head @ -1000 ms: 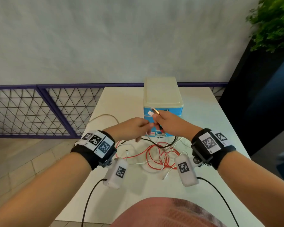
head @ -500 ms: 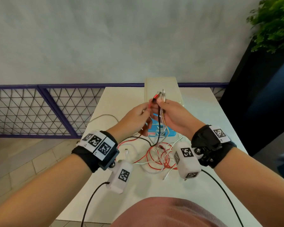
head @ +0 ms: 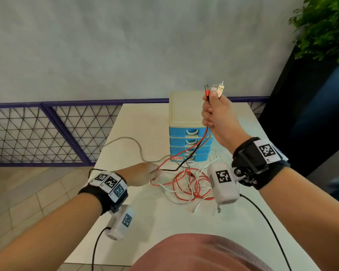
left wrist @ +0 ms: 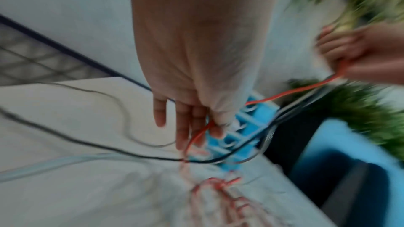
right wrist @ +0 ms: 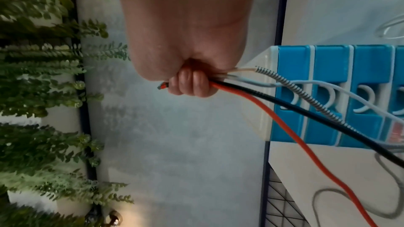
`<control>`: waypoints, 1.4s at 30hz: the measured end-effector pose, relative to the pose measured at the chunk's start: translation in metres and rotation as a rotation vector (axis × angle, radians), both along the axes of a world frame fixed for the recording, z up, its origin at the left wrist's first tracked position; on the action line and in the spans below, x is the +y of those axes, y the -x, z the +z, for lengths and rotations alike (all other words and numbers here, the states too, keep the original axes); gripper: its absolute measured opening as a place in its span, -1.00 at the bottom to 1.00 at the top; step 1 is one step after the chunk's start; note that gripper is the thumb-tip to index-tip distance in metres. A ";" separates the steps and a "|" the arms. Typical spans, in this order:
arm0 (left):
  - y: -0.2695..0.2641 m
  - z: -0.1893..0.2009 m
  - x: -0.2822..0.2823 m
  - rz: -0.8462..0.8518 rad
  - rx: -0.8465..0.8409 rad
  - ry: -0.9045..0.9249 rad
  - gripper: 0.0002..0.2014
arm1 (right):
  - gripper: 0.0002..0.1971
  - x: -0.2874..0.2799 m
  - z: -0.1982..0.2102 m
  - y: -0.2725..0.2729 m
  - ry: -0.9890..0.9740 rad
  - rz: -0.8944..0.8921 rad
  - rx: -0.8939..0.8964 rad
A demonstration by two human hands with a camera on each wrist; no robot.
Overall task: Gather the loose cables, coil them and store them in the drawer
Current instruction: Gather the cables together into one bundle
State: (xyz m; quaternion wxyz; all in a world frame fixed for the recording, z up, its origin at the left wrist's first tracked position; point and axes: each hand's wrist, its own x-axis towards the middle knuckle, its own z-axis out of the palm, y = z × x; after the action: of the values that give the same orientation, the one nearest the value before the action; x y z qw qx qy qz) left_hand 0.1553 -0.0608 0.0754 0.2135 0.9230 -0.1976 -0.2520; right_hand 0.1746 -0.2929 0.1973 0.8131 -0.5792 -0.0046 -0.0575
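My right hand (head: 213,110) is raised in front of the drawer unit and grips a bundle of cables just below their plug ends (head: 216,89); the right wrist view shows red, black, white and braided cables (right wrist: 273,96) leaving the fist. The strands slope down to my left hand (head: 145,174), low over the table. There the thumb and fingers (left wrist: 186,127) pinch the red cable (left wrist: 201,131), while the black cable (left wrist: 109,149) passes under the fingertips. A red and white tangle (head: 190,184) lies on the table. The drawer unit (head: 186,108) has blue drawers, all closed.
A grey cable (head: 125,141) loops over the left part of the white table (head: 145,124). A purple mesh railing (head: 47,133) runs behind and to the left. A plant (head: 325,26) and a dark panel stand at the right.
The right hand has risen with the cable ends. The left hand has left it and dropped down to the left along the cables, which now stretch between the two hands.
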 end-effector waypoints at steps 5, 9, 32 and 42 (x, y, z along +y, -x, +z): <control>-0.014 -0.022 0.037 0.124 0.008 -0.233 -0.75 | -0.68 -0.006 -0.001 0.002 0.004 -0.027 -0.009; -0.022 -0.018 0.041 0.156 0.037 -0.281 -0.82 | -0.69 -0.004 -0.004 0.004 0.147 -0.046 -0.046; -0.020 0.082 -0.030 0.076 -0.513 0.392 -0.92 | -0.80 0.018 -0.026 0.012 0.997 0.328 0.049; -0.022 0.089 -0.016 0.235 -0.174 0.492 -0.62 | -0.75 -0.009 -0.022 0.005 0.818 0.124 0.138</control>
State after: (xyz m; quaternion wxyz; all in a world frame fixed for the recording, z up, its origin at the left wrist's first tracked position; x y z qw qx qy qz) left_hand 0.1776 -0.0764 0.1642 0.4408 0.8783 -0.1621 -0.0897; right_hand 0.1698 -0.3016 0.1756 0.5165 -0.8555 -0.0076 0.0369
